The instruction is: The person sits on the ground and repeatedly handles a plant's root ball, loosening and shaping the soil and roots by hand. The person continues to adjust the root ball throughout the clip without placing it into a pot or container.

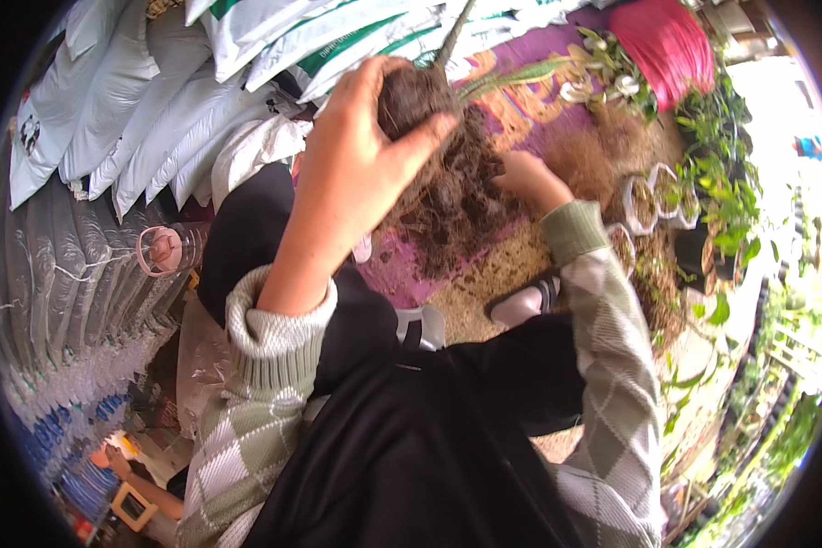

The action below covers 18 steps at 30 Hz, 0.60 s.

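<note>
My left hand (361, 151) is wrapped round the brown root ball (416, 102) of an uprooted plant, thumb across its front. From the ball's top rises a thin stem (455, 36), and a long green leaf (519, 78) points off to the right. Dark, tangled roots with soil (457, 196) hang below, over a purple printed mat (397, 265). At their right edge is my right hand (532, 181), fingers curled in against the roots. Its fingertips are partly hidden.
Stacked white sacks (173, 100) fill the upper left. A pink cup (163, 250) is beside my leg. At right are a dry fibre heap (586, 164), a pink sack (662, 50), small white plant bags (641, 203) and leafy plants (717, 164). Another person's arm (151, 489) shows lower left.
</note>
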{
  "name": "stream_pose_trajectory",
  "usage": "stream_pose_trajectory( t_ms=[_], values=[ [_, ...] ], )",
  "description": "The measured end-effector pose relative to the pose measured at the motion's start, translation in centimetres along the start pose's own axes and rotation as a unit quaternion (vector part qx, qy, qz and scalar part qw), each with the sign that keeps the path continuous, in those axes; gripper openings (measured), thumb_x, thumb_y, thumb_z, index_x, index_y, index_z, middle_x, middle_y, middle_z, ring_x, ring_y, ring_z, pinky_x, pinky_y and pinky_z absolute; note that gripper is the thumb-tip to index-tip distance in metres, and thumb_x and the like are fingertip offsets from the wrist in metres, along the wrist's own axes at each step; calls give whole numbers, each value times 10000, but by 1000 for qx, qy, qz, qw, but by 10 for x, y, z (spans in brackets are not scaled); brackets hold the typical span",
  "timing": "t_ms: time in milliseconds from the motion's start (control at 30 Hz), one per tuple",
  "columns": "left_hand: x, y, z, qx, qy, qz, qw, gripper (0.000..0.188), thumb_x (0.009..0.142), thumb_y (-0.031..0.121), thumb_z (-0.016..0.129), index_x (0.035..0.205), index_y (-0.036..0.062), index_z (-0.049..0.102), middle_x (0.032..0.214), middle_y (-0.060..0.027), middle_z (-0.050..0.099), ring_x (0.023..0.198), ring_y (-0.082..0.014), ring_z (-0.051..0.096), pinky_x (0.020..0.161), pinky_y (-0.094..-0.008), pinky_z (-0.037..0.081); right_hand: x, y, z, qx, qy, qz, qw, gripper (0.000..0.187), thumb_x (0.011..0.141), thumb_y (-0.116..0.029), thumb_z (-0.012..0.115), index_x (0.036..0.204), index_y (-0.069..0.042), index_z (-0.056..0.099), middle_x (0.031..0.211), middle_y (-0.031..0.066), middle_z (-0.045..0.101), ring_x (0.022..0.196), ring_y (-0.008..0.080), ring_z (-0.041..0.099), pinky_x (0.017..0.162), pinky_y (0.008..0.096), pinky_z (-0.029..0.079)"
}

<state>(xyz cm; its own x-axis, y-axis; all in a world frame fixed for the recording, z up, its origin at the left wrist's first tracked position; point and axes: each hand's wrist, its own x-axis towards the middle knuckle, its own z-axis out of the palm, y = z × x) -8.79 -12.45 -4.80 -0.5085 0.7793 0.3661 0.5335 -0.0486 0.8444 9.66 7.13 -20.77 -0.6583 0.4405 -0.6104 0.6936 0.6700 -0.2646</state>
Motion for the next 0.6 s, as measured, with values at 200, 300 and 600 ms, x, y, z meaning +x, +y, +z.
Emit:
stream_pose_trajectory(
  t_ms=[200, 300, 600],
  values=[
    [-1, 1, -10, 105, 1, -36, 994, 474, 783, 250, 758, 1127, 25, 522, 1027, -166, 592, 925, -342, 621, 764, -386, 494, 97, 6, 146, 58, 95, -46, 993, 662, 735, -307, 737, 1316, -78, 516, 1291, 153, 559, 1182, 331, 531, 962, 479, 440],
    [1, 2, -11, 127, -2, -44, 991, 488, 770, 219, 762, 1143, 23, 516, 1042, -164, 584, 946, -352, 609, 791, -411, 487, 106, -10, 176, 21, 88, 15, 996, 839, 754, -371, 745, 1438, -76, 358, 1406, 123, 462, 1289, 295, 434, 1022, 489, 368],
    [11, -1, 0, 127, -13, -28, 991, 504, 759, 188, 767, 1151, -2, 513, 1033, -173, 574, 963, -355, 580, 806, -412, 480, 116, -22, 200, 81, 154, 101, 980, 771, 733, -366, 784, 1358, -63, 448, 1248, 163, 555, 1165, 306, 533, 991, 453, 351]
  ],
)
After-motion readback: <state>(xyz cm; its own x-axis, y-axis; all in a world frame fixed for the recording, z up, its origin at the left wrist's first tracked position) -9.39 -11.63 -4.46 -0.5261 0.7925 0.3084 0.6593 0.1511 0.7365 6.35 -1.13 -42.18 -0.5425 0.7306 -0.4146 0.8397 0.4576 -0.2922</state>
